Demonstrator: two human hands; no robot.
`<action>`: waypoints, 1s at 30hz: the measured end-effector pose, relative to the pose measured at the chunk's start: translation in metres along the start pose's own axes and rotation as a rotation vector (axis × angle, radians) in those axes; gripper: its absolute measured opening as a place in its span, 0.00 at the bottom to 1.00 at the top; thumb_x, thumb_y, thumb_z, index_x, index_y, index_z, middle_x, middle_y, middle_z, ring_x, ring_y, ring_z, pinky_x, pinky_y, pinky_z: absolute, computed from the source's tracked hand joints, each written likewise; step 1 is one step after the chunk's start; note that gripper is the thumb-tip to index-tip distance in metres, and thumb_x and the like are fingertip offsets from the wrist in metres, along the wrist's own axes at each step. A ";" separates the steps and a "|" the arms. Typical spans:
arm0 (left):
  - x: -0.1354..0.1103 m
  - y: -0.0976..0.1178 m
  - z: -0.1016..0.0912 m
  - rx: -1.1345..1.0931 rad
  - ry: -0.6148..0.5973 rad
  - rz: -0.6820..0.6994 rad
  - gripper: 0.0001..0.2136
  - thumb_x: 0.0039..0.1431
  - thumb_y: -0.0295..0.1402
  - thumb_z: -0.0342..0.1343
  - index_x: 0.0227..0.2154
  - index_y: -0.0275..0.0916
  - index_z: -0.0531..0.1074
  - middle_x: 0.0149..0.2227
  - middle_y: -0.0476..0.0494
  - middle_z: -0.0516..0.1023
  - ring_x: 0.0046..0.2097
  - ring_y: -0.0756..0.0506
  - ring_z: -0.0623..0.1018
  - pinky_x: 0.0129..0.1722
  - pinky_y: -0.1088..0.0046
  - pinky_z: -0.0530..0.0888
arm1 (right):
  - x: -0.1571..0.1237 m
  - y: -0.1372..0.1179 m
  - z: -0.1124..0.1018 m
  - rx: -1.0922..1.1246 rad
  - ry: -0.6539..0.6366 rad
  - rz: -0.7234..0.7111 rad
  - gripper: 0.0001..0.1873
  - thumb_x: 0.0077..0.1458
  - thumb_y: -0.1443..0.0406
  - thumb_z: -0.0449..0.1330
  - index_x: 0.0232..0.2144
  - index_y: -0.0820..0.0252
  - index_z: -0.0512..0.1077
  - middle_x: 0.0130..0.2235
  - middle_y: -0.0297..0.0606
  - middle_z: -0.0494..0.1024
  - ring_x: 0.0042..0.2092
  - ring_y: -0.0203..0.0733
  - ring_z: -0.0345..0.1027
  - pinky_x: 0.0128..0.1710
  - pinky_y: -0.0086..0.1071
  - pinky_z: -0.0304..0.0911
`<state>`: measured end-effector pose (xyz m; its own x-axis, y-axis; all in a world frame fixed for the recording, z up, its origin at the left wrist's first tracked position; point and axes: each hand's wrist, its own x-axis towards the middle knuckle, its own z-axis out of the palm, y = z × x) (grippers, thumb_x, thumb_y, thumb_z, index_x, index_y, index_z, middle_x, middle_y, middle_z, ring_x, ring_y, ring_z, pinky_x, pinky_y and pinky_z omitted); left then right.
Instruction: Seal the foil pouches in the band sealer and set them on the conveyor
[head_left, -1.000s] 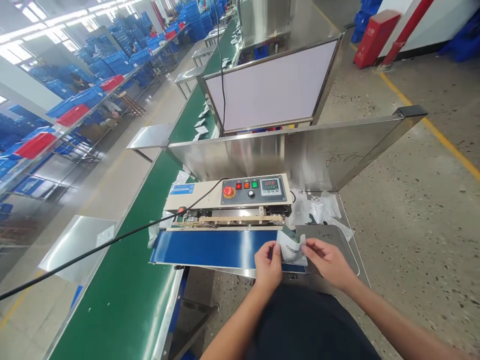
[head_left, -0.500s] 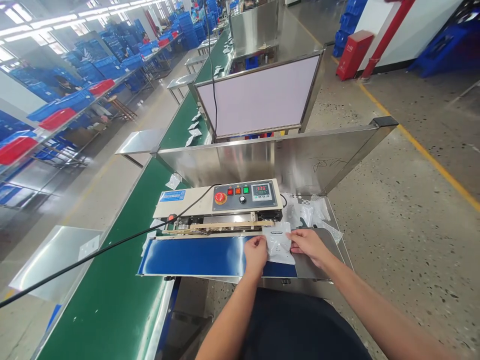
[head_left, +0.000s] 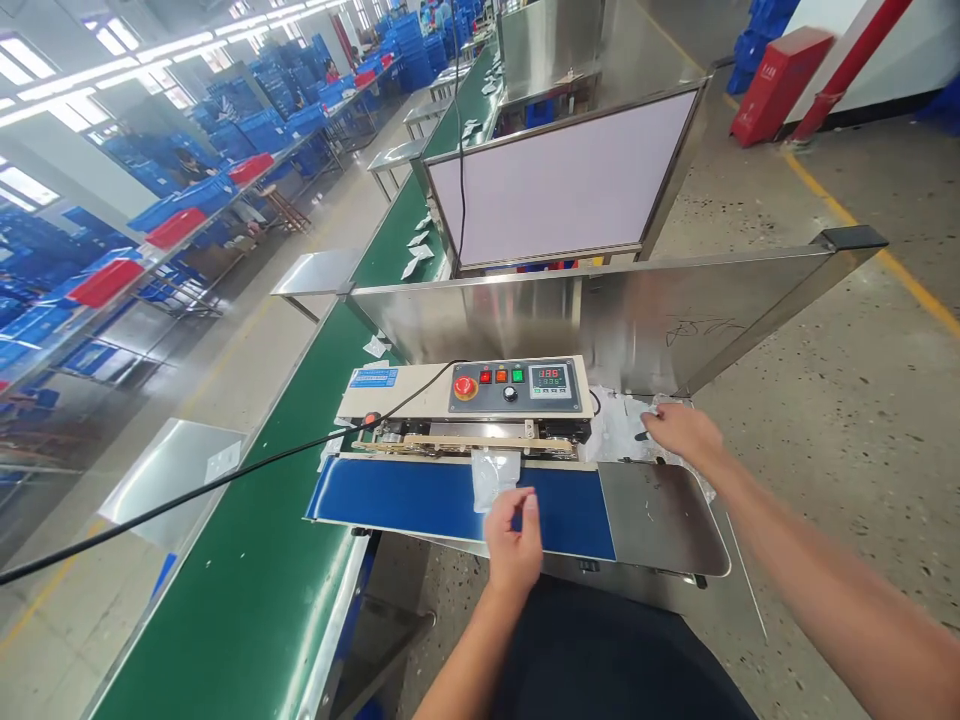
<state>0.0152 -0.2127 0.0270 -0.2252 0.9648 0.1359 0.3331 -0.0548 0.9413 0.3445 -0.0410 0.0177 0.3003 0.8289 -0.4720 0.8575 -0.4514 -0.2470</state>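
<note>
1. Well, at the far left, blue crates [head_left: 232,130] stack along long shelves, and a green belt [head_left: 225,590] runs down the table. A black cable [head_left: 225,478] crosses above it toward the sealer.
2. Next comes the sealer [head_left: 397,392], a cream machine with a grey control panel [head_left: 516,386] that carries a red stop button and a lit temperature readout. A blue feed belt [head_left: 397,505] runs along its front.
3. The pouch [head_left: 495,478] lies flat on that feed belt, its top edge just under the sealer's guide rail. It is clear plastic, so it should handle as light, soft and slippery, and it may shift at a touch. The lower edge looks like the best place to hold it, with a gentle pinch, well away from the machine.
4. The left hand [head_left: 514,545] sits just below the pouch, with thumb and fingers drawn nearly together, pinching nothing that shows.
5. The right hand [head_left: 682,432] reaches over a loose pile of clear bags [head_left: 619,425], its fingers angled down at the pile's edge. Whether it has hold of a bag, I cannot tell.
6. To the right of the feed belt lies a bare steel plate [head_left: 660,518], with a stainless panel [head_left: 600,320] standing behind the sealer.
</note>
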 end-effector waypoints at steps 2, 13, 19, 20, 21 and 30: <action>0.006 0.013 0.023 -0.001 -0.085 0.110 0.16 0.78 0.43 0.56 0.46 0.40 0.86 0.44 0.35 0.88 0.46 0.40 0.87 0.50 0.61 0.85 | -0.015 0.010 -0.017 0.017 0.002 -0.054 0.14 0.65 0.57 0.56 0.29 0.55 0.73 0.37 0.46 0.80 0.40 0.54 0.76 0.38 0.38 0.65; 0.016 0.030 0.105 -0.178 -0.475 0.009 0.18 0.75 0.47 0.58 0.42 0.39 0.85 0.42 0.36 0.88 0.43 0.40 0.85 0.47 0.64 0.82 | -0.143 0.020 -0.015 1.093 -0.334 -0.296 0.35 0.52 0.31 0.68 0.28 0.57 0.78 0.32 0.41 0.79 0.37 0.48 0.72 0.41 0.39 0.72; 0.005 0.012 0.103 -0.306 -0.421 -0.335 0.23 0.68 0.54 0.62 0.37 0.35 0.83 0.32 0.42 0.82 0.32 0.46 0.75 0.34 0.71 0.72 | -0.174 0.041 0.039 0.970 -0.064 -0.243 0.32 0.51 0.33 0.72 0.34 0.55 0.84 0.39 0.47 0.86 0.43 0.58 0.80 0.47 0.43 0.77; 0.007 0.011 0.103 -0.292 -0.427 -0.340 0.23 0.67 0.54 0.63 0.35 0.35 0.83 0.30 0.43 0.81 0.31 0.47 0.74 0.34 0.72 0.71 | -0.173 0.043 0.047 0.955 -0.006 -0.184 0.31 0.50 0.35 0.72 0.33 0.55 0.84 0.38 0.46 0.86 0.41 0.57 0.80 0.44 0.42 0.78; 0.009 0.009 0.103 -0.273 -0.437 -0.351 0.23 0.65 0.54 0.63 0.32 0.35 0.82 0.28 0.44 0.79 0.31 0.47 0.73 0.33 0.72 0.70 | -0.171 0.044 0.055 0.973 0.037 -0.104 0.30 0.49 0.36 0.72 0.32 0.55 0.83 0.37 0.45 0.86 0.40 0.55 0.79 0.42 0.41 0.78; 0.038 -0.021 0.098 -0.293 -0.275 -0.667 0.23 0.48 0.55 0.70 0.24 0.36 0.80 0.21 0.50 0.70 0.24 0.51 0.66 0.25 0.74 0.66 | -0.128 0.013 0.094 1.163 -0.030 0.107 0.26 0.42 0.43 0.72 0.30 0.59 0.79 0.28 0.41 0.80 0.29 0.43 0.74 0.33 0.35 0.77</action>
<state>0.0894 -0.1496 -0.0175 -0.0450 0.8448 -0.5331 -0.0569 0.5306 0.8457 0.2778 -0.1833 -0.0045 0.3241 0.7673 -0.5534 -0.0754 -0.5621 -0.8236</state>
